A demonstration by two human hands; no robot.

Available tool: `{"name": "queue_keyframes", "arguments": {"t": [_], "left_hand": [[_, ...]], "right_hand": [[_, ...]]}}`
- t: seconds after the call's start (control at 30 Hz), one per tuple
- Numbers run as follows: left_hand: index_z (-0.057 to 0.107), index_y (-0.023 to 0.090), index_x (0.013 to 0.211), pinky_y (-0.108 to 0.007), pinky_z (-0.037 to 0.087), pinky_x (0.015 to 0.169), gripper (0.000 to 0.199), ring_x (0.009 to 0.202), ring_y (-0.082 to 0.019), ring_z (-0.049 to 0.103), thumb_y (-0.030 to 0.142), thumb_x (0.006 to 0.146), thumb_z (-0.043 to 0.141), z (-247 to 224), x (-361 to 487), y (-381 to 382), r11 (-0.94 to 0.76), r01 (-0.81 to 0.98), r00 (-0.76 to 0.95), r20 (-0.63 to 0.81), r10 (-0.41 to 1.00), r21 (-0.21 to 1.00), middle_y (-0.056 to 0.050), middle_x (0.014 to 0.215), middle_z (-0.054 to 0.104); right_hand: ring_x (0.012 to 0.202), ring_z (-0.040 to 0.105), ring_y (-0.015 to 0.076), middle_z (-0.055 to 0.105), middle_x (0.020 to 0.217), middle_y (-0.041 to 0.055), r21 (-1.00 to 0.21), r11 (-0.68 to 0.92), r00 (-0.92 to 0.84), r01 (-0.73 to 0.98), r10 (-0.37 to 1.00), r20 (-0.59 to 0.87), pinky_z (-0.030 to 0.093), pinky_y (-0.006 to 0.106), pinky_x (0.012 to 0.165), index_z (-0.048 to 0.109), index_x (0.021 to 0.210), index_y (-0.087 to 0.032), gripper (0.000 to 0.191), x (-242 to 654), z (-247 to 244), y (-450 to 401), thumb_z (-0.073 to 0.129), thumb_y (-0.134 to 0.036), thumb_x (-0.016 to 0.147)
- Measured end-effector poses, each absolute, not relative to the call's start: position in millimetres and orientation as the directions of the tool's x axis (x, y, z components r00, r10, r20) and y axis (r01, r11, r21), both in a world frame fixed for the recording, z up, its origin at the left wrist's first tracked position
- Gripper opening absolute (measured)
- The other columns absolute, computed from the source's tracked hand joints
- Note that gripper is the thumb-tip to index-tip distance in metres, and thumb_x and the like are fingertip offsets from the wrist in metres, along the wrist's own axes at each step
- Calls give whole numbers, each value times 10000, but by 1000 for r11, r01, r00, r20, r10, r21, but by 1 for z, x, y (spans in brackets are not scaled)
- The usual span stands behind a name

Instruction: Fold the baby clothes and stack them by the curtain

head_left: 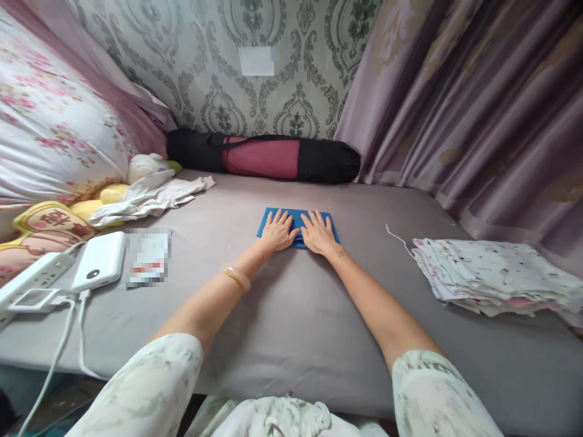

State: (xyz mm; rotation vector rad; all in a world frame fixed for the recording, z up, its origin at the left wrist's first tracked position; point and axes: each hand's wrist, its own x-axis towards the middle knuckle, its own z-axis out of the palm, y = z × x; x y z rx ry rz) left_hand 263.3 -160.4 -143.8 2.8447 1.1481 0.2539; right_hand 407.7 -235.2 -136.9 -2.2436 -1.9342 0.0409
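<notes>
A flat, folded blue item [296, 216], which looks like cloth, lies on the grey sheet [291, 328] in the middle of the view. My left hand [277, 232] rests palm down on its left part, fingers spread. On its right part lies my right hand [319, 233], also palm down with the fingers apart. The two thumbs nearly meet over the blue item, whose near edge shows a few folds between them. Both hands hide part of its surface.
Folded patterned cloth [492, 273] lies at the right beside a white string [398, 238]. At the left are a white power bank [99, 261], a power strip [43, 276], a packet [148, 258] and crumpled white cloth [152, 197]. A long black and red bag [262, 158] lies along the wall.
</notes>
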Motion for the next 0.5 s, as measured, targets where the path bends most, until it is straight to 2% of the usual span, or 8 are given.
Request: {"name": "queue_keyframes", "arguments": {"t": [0.1, 0.23, 0.37, 0.5], "left_hand": [[346, 91, 1493, -541, 122, 1181, 678, 1473, -329, 198, 522, 986, 216, -156, 261, -158, -733, 674, 731, 58, 680, 90, -166, 1580, 277], [314, 109, 1512, -544, 133, 1178, 682, 1482, -319, 173, 524, 987, 183, -157, 260, -157, -730, 681, 731, 12, 682, 58, -155, 1599, 227], [283, 112, 1523, -547, 134, 1179, 683, 1489, -316, 144, 521, 984, 191, -148, 262, -158, -714, 696, 718, -62, 693, 75, -144, 1611, 188], [302, 136, 1511, -558, 162, 1168, 697, 1488, -322, 145, 558, 956, 288, -133, 266, -151, -700, 704, 709, -179, 682, 120, -152, 1612, 180]], "right_hand": [[1485, 138, 290, 188, 1619, 101, -141, -163, 164, 976, 986, 0, 97, 538, 1180, 312, 1530, -207, 556, 408, -146, -236, 278, -377, 1002], [1485, 142, 294, 169, 1623, 108, -128, -170, 168, 977, 985, -25, 85, 549, 1178, 296, 1537, -215, 561, 409, -150, -237, 244, -379, 1003], [1487, 126, 293, 149, 1627, 108, -127, -184, 175, 975, 982, -76, 77, 548, 1178, 276, 1543, -222, 567, 410, -146, -233, 233, -386, 1002], [1482, 143, 313, 159, 1624, 120, -143, -206, 174, 968, 963, -208, 110, 569, 1166, 290, 1537, -215, 577, 412, -130, -224, 271, -402, 992]]}}
